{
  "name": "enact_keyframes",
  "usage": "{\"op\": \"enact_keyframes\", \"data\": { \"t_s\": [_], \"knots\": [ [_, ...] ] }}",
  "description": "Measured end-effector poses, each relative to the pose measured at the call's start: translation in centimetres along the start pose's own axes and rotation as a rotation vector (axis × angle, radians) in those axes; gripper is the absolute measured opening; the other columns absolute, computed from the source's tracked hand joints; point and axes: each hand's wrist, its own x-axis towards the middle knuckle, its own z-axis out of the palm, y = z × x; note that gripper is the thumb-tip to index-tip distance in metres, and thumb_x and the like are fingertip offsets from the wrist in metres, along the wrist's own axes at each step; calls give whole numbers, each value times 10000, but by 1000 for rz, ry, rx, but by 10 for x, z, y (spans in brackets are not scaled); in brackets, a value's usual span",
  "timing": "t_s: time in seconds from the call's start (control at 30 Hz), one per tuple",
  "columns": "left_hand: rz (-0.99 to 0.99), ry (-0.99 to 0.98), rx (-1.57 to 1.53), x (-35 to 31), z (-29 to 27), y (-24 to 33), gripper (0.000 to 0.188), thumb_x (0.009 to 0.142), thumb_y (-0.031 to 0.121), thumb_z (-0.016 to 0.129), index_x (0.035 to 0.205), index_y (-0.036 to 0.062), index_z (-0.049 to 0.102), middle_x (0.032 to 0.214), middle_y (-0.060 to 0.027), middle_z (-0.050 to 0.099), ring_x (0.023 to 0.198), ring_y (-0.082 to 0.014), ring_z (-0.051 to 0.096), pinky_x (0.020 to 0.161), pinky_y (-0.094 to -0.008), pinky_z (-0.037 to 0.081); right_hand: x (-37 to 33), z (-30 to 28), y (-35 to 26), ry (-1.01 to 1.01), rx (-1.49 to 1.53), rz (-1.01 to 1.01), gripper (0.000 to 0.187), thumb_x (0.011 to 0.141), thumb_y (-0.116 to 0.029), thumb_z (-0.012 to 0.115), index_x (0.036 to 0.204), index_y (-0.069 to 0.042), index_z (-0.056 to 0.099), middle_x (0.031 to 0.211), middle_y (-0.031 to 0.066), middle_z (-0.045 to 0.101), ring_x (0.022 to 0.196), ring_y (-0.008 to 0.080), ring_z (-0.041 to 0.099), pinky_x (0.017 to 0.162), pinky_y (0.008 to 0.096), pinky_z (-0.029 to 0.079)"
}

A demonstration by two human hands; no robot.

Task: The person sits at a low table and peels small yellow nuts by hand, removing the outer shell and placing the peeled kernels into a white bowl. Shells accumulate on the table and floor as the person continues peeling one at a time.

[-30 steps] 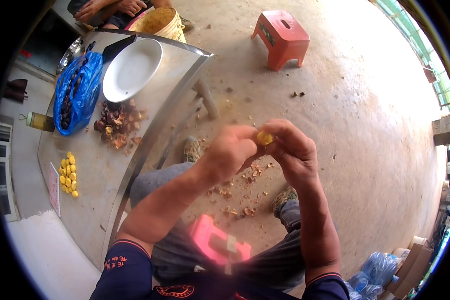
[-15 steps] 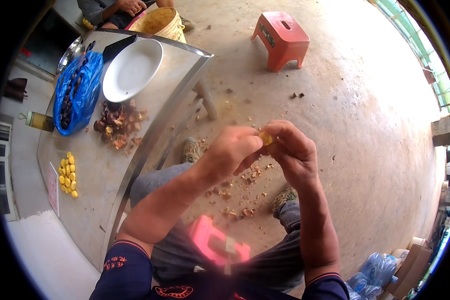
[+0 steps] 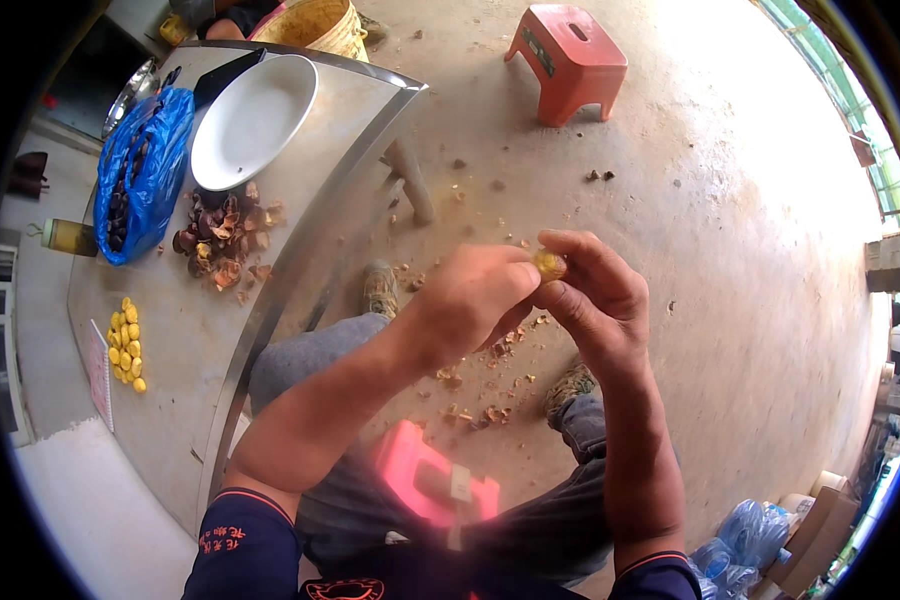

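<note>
A yellow, mostly peeled chestnut (image 3: 549, 264) is held up over the floor between my two hands. My right hand (image 3: 605, 300) pinches it between thumb and curled fingers. From the other side, my left hand (image 3: 478, 297) presses against it with closed fingers; it is somewhat blurred, and whether it also holds a small tool is hidden. On the table to the left lies a cluster of yellow peeled chestnuts (image 3: 125, 345). Farther back is a heap of brown shells (image 3: 228, 238). A blue plastic bag (image 3: 160, 150) of dark unpeeled chestnuts stands beside the heap.
A white oval dish (image 3: 255, 120) sits behind the shells on the metal-edged table (image 3: 300, 250). A notepad (image 3: 101, 375) lies by the kernels. Beyond are a yellow bucket (image 3: 315, 30), a seated person's leg and a red stool (image 3: 570, 60). Shell bits litter the floor.
My hands have shifted slightly right, and the chestnut has turned between the fingers. The view has tilted a little, so the other person's hands have left the picture.
</note>
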Motion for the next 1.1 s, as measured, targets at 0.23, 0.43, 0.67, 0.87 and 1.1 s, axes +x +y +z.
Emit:
{"op": "enact_keyframes", "data": {
  "t_s": [0.23,0.43,0.67,0.87,1.1],
  "knots": [
    [44,6,51,1,0,-6,247,931,234,513,888,15,618,657,-14,546,543,-63,468,485,-233,371,0,5,-9,25,40,48,343,910,46,614,1245,46,543,1002,78,664,836,171,671,790,301,538],
    [500,270,544,4,-2,-2,144,850,39,634,981,-19,653,755,-37,621,619,-60,561,547,-224,454,-1,-11,0,65,-139,20,322,876,4,674,1188,27,598,1027,64,670,946,122,634,853,274,505],
    [630,265,691,5,-2,-7,167,802,-10,663,969,-21,663,773,-69,646,607,-79,586,533,-240,467,1,-3,-7,45,-193,-72,209,887,27,612,1094,23,643,962,84,667,899,161,631,803,286,497],
    [738,307,904,8,-8,-16,125,784,-8,641,906,-21,662,708,-82,615,591,-127,592,542,-295,468,4,2,-7,43,-444,-140,196,875,2,597,1055,-9,674,909,124,643,815,240,627,741,318,487],
    [527,236,648,2,2,-4,114,785,20,607,879,-26,652,684,-106,596,586,-152,567,549,-311,461,3,-1,-5,27,-472,-154,213,864,-6,617,1068,-19,680,899,108,641,819,235,625,737,316,481]
  ]
}}
